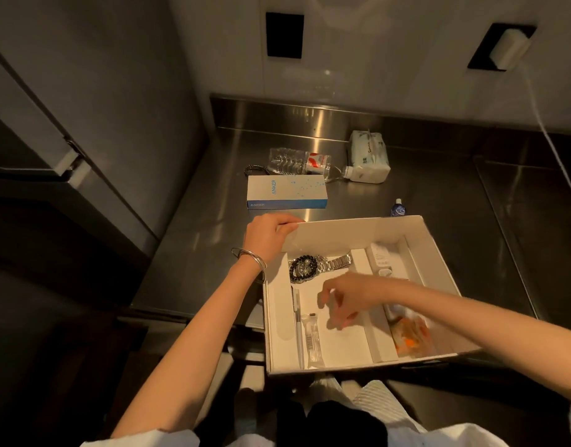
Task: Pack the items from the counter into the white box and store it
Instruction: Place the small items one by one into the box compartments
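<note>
Left hand grips the rim of the white box, a hold worth keeping, while the empty, loose-fingered right hand hovers near the watch inside.

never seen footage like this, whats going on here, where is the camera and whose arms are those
There is no machine here: these are a person's two bare arms, filmed by one wide-angle camera worn on their head, looking down. The left hand grips the far corner of the white box, which rests on a steel counter. The right hand hovers inside the box; it is blurred, so I cannot tell whether it holds anything. In the box lie a metal watch, a bead bracelet, a pen, a white charger and an orange packet. Out on the counter are an Anker box, a water bottle on its side, a tissue pack and a small blue bottle.
</note>
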